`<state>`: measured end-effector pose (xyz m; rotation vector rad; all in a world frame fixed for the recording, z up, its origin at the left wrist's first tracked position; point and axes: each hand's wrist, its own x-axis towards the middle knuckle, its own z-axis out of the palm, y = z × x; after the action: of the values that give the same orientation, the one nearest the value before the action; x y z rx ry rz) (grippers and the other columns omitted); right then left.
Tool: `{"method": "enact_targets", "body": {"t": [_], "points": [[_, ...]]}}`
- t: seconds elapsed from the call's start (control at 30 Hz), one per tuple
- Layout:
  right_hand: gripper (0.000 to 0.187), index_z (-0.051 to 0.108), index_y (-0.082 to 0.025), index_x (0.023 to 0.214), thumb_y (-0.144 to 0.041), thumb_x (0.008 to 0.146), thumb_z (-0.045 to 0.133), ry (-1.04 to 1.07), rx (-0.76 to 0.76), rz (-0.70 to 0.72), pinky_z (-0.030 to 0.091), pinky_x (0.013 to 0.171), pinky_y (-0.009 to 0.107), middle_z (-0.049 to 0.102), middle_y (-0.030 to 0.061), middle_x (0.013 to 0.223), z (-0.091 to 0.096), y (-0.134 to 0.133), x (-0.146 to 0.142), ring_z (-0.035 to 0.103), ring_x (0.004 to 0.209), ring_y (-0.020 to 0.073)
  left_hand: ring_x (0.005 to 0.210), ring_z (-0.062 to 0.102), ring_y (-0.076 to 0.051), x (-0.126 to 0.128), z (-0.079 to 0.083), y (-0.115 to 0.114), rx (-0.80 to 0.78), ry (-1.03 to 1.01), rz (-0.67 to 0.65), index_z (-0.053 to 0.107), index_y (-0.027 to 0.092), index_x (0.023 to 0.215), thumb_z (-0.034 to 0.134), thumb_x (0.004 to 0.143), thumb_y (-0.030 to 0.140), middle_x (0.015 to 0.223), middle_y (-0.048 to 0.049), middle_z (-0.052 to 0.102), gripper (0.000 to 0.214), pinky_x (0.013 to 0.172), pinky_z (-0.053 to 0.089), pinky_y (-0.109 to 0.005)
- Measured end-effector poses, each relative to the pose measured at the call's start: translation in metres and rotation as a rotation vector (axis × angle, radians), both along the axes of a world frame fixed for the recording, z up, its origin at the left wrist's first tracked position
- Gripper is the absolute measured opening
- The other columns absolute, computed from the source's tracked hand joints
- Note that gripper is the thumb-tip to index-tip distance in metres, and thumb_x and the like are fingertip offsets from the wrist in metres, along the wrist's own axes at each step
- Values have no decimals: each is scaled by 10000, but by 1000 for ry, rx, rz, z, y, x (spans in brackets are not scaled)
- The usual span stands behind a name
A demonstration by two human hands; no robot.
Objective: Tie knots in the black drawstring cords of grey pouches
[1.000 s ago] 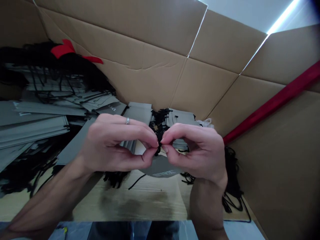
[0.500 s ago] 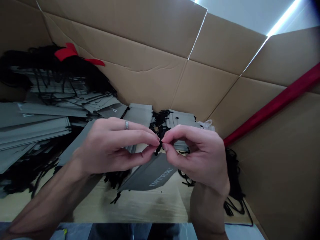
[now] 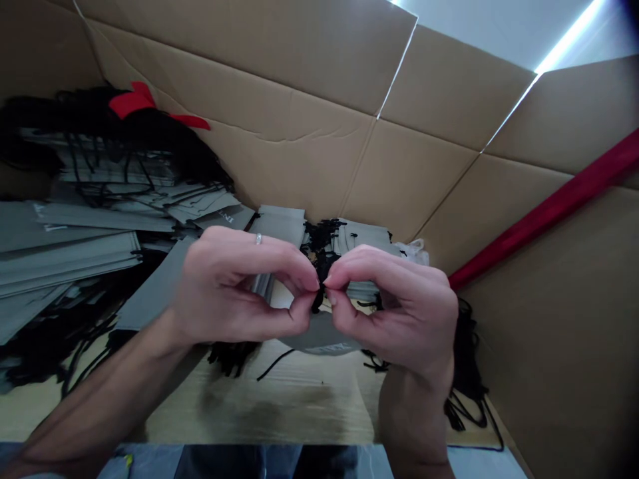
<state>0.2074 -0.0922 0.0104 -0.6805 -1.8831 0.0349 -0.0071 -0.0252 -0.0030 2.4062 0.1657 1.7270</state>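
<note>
My left hand [image 3: 237, 286], with a ring on one finger, pinches a black cord [image 3: 317, 303] between thumb and fingertips. Right beside it, my right hand [image 3: 399, 303] is closed in a pinch on the same cord, the fingertips nearly touching. Below the hands hangs a grey flat piece [image 3: 319, 331] with pale lettering, partly hidden by the fingers and seen at a steep tilt. A loose black cord end [image 3: 274, 364] sticks out to its lower left. The knot or join between the fingertips is too small to make out.
Grey pieces with black cords lie in stacks at the left [image 3: 70, 266] and at the back [image 3: 367, 236]. A black bundle with a red band [image 3: 132, 103] tops the left heap. Cardboard walls [image 3: 299, 153] enclose the table [image 3: 279, 416]; a red strip [image 3: 539, 206] slants at right.
The left hand's fingers have bent into a rounder pinch. The grey piece has swung up and away, showing less lettering, and a loose cord end now shows below it.
</note>
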Motion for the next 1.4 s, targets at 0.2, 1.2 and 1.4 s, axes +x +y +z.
{"method": "enact_targets", "body": {"t": [0.2, 1.2, 1.4], "points": [[246, 797, -201, 932, 23, 835, 770, 103, -130, 150, 605, 697, 273, 791, -15, 858, -5, 6, 3, 746, 753, 132, 600, 781, -111, 3, -3, 6, -180, -23, -254, 789, 187, 893, 842, 771, 10, 748, 38, 813, 221, 570, 622, -146], [183, 795, -226, 882, -53, 826, 774, 62, -244, -46, 634, 664, 236, 821, -51, 804, -1, 2, -1, 750, 675, 116, 644, 778, -100, 1, -4, 7, 14, 22, -10, 734, 249, 919, 781, 828, 84, 777, 63, 800, 194, 600, 627, -171], [162, 839, -227, 967, -83, 905, 796, 62, -245, -7, 662, 712, 258, 864, -18, 887, 1, 1, 2, 787, 760, 134, 630, 770, -119, 2, -2, 10, -28, 1, -41, 743, 279, 937, 783, 838, 101, 775, 56, 805, 208, 553, 620, -228]]}}
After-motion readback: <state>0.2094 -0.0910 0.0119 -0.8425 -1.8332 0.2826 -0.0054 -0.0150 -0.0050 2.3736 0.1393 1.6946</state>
